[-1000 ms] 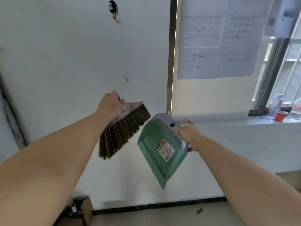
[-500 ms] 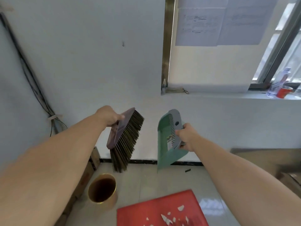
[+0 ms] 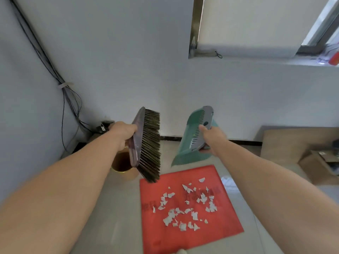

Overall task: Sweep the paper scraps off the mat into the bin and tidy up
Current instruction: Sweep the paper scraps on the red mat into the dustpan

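Floor mat (image 3: 159,233) more exposed, left hand (image 3: 122,133) grips brush (image 3: 149,143), right hand (image 3: 213,138) seemingly grips dustpan (image 3: 185,153)

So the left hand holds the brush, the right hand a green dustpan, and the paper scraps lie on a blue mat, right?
The head view shows the mat is red, not blue. The left hand does grip the brush, the right hand the green dustpan, and the paper scraps lie on it.
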Motion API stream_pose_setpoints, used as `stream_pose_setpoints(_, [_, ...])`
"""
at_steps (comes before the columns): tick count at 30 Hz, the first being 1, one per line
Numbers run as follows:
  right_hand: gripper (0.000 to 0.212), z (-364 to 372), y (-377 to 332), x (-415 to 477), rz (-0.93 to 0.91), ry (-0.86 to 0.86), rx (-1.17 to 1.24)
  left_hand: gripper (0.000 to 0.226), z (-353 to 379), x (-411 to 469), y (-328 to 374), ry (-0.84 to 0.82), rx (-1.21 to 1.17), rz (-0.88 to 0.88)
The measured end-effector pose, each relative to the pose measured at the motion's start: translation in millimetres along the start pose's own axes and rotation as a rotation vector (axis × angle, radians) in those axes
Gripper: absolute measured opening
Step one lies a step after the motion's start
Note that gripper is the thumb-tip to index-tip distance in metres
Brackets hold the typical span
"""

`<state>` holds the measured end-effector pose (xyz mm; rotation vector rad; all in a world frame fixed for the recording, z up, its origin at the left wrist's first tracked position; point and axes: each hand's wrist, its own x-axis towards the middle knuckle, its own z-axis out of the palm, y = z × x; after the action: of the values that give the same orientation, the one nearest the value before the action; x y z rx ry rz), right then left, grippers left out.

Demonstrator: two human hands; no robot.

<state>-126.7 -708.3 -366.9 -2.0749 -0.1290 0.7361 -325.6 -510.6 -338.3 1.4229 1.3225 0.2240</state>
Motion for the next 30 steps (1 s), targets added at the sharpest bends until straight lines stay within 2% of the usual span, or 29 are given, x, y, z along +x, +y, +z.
stream_pose_setpoints(3, [0.033,9,34,-7,0.054,-0.024,-0.061,0.017,5,-1,-32,0.013,-0.051,-0.018])
stream_pose_setpoints(7, [0.03,15,77,-2,0.024,0.001,-0.246,0.018,16,-1,-72,-0.008,-0.03,-0.1])
stream_pose_setpoints(11, [0.027,17,116,20,0.02,0.028,-0.318,0.03,36,10,-108,0.007,0.112,-0.105])
stream_pose_setpoints(14, [0.025,15,144,46,-0.008,0.03,-0.364,0.034,57,18,-131,0.099,0.301,-0.074])
stream_pose_setpoints(18, [0.005,9,189,94,-0.023,-0.024,-0.329,0.027,102,33,-161,0.216,0.564,-0.066])
stream_pose_setpoints(23, [0.019,7,249,159,-0.032,-0.093,-0.283,0.023,170,67,-210,0.267,0.69,-0.054])
stream_pose_setpoints(30, [0.01,51,349,256,-0.004,-0.108,-0.115,0.026,240,147,-329,0.33,0.75,-0.163])
